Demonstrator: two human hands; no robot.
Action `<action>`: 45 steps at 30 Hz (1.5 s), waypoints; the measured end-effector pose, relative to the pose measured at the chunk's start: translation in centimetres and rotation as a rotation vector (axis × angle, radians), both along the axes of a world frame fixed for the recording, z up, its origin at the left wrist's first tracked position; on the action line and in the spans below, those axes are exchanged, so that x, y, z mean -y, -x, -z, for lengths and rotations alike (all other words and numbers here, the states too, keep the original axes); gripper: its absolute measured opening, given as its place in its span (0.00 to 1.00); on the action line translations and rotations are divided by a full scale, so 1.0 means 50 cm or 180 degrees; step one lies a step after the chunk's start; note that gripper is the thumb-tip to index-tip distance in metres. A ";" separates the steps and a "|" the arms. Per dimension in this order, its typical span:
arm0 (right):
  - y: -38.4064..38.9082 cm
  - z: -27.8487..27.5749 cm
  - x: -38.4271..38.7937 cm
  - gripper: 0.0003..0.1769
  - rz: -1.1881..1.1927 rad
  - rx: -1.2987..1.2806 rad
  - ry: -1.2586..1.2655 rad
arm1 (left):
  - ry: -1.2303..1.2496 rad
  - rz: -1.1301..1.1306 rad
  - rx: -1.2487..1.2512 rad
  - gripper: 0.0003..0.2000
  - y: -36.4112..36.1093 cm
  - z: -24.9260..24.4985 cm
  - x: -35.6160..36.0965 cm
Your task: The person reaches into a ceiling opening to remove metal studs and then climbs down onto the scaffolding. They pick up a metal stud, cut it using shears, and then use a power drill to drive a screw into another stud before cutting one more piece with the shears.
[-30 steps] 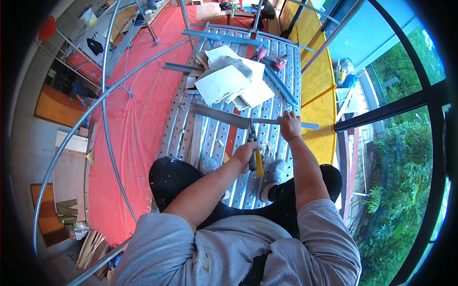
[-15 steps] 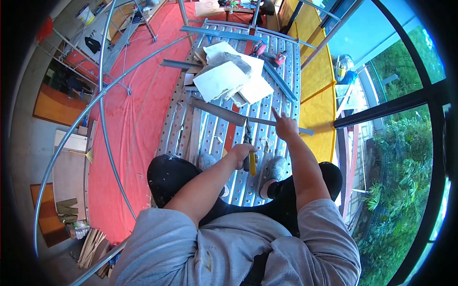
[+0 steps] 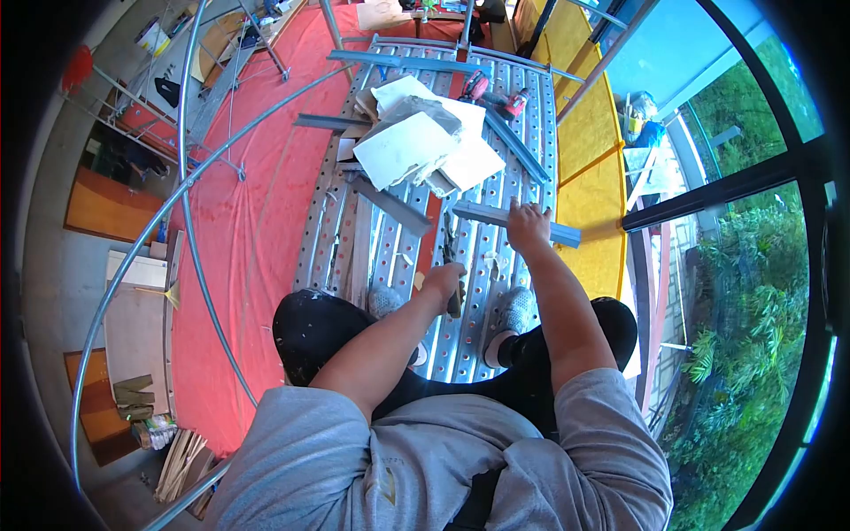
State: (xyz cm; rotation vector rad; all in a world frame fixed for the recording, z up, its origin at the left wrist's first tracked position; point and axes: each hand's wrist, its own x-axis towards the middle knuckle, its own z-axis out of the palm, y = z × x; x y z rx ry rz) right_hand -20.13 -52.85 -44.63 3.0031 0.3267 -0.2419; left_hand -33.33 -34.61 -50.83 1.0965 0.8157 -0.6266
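Observation:
My left hand (image 3: 443, 285) is closed round the handles of a pair of tin snips (image 3: 450, 243), whose jaws point away from me. Over a grey metal channel (image 3: 485, 212), my right hand (image 3: 529, 227) has its fingers curled, gripping it near its right part. The channel's left end lies close beyond the snips' jaws. A separate piece of metal channel (image 3: 395, 206) rests at a slant to the left, with a gap between the two pieces. Both are above the perforated metal platform (image 3: 381, 265) between my feet.
Broken white boards (image 3: 412, 146) are piled farther along the platform. Behind them lie red power drills (image 3: 476, 87) and more metal channels (image 3: 518, 150). Curved scaffold tubes (image 3: 188, 181) stand at left over red sheeting (image 3: 239, 265). Yellow panels (image 3: 589, 133) and framed windows line the right.
My right hand went from pointing to gripping the channel, which has turned and risen slightly. The left piece now lies apart from it, and the snips' handles have drawn together.

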 end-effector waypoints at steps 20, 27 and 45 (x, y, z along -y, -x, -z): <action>-0.033 -0.376 0.034 0.30 0.0230 -0.0260 -0.2503 | -0.1185 0.0912 0.0386 0.26 -0.038 -0.124 -0.068; -0.005 -0.403 0.118 0.24 0.0913 0.0345 -0.4044 | -0.1587 0.2375 0.0335 0.38 -0.030 0.156 -0.020; -0.177 -0.122 0.178 0.40 0.1598 0.0063 -0.2475 | -0.3103 0.3304 -0.0971 0.61 -0.027 0.109 0.122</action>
